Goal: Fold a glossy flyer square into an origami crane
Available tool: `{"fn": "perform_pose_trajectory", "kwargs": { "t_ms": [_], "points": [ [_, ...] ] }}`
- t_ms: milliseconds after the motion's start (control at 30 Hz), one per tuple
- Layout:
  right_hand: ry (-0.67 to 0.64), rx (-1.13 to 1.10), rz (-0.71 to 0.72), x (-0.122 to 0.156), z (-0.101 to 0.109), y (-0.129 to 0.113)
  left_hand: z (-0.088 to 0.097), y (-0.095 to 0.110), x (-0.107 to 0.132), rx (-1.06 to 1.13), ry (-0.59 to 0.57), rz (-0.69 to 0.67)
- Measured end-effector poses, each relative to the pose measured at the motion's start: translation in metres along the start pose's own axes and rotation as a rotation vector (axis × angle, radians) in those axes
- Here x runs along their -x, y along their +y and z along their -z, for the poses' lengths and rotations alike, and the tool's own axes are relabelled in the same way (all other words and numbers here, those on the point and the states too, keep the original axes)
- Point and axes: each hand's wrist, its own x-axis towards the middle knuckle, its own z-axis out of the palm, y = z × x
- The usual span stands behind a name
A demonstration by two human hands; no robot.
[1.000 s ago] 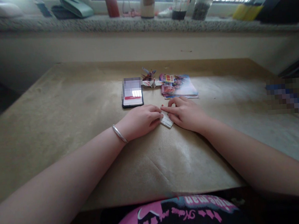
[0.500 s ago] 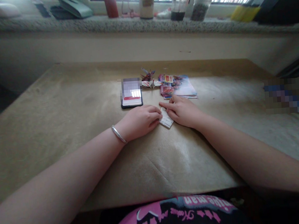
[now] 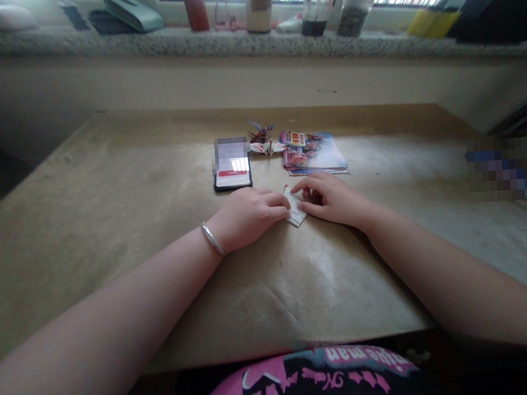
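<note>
A small piece of folded paper [image 3: 296, 214], whitish with faint print and a reddish tip at its top, lies on the table between my hands. My left hand [image 3: 256, 215] wears a silver bangle, and its closed fingers hold the left edge of the paper. From the other side, my right hand [image 3: 332, 197] has its thumb on the paper's right edge. Its index finger reaches the upper part, with a gap between the two, and the other fingers are curled. Both hands partly cover the paper.
Beyond my left hand lies a phone [image 3: 233, 178] with its screen lit. Beside it are folded paper pieces [image 3: 265, 146] and a stack of colourful printed sheets [image 3: 323, 154]. Bottles and jars [image 3: 258, 8] line the windowsill [image 3: 235, 46]. A blurred bluish object [image 3: 508, 171] is at the far right.
My right hand has shifted slightly right, and its index finger has lifted off the paper's top corner, uncovering the reddish tip. My left hand has moved a little to the right.
</note>
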Motion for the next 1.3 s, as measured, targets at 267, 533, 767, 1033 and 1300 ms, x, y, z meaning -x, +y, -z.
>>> {"fn": "perform_pose_trajectory", "kwargs": {
  "t_ms": [267,533,767,1033,1300],
  "points": [
    [0.05,0.124,-0.005,0.0,-0.008,-0.004,-0.002,-0.002,-0.003,0.01,-0.026,0.026],
    [0.03,0.226,-0.067,0.002,-0.004,-0.01,0.003,0.002,-0.005,0.04,-0.086,0.07],
    [0.015,0.274,-0.15,0.004,-0.003,-0.019,0.008,0.004,-0.005,-0.001,-0.095,0.08],
    [0.036,0.222,-0.196,0.008,-0.003,-0.015,0.01,0.007,-0.004,-0.008,-0.1,0.107],
    [-0.028,0.203,-0.166,0.01,-0.001,-0.006,0.01,0.006,-0.003,0.008,-0.119,0.134]
  ]
}}
